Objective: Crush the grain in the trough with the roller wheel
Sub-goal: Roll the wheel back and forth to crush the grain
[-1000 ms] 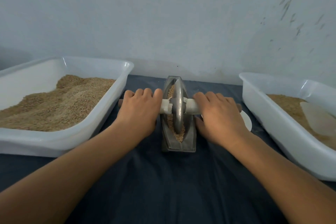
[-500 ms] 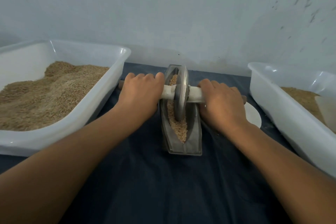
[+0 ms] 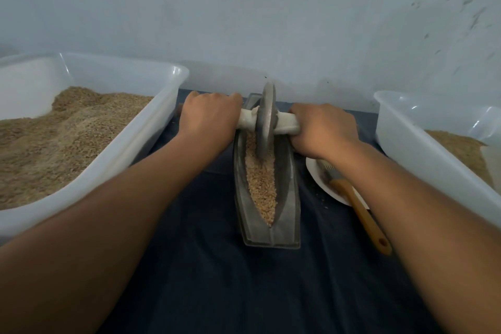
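the roller wheel (image 3: 266,119), a grey metal disc on a white-wrapped axle (image 3: 288,123), stands upright in the far half of the trough (image 3: 290,198), its lower rim sunk in the grain (image 3: 262,184). the trough is a narrow, boat-shaped metal channel lying lengthwise at the middle of the counter (image 3: 217,279), which is covered in dark blue cloth; its near end points toward the near edge. the grain fills the channel from the wheel to the near tip. the left hand (image 3: 208,116) has its fingers clenched around the axle on the left side of the wheel; the right hand (image 3: 325,127) has its fingers clenched around the axle on the right side. toward the left edge of the counter sits a white plastic tub (image 3: 151,127) holding a heap of brown grain. toward the right edge sits a second white tub (image 3: 423,149) with a lower layer of grain. between the trough and the right tub lies a white plate (image 3: 320,179) with a wooden-handled brush (image 3: 360,214) resting across it, partly hidden under the right forearm. a pale wall rises behind the far edge.
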Demonstrator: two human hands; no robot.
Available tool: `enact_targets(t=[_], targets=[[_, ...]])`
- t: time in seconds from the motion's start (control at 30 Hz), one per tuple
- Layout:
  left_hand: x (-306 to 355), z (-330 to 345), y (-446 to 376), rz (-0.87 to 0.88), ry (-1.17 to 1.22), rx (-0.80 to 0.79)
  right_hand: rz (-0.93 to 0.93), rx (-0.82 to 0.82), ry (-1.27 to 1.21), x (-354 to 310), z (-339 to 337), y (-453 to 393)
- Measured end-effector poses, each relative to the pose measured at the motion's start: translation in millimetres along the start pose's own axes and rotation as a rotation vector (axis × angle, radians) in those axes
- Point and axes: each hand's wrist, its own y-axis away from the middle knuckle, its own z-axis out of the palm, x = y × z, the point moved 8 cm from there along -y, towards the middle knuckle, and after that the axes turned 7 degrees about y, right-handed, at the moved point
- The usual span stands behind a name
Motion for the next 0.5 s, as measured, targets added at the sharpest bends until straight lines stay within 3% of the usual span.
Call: enact_targets(t=[0.5], targets=[[12, -24, 53, 0.027, -0.02, 0.073, -0.063, 0.242, 0.014, -15, -17, 63]])
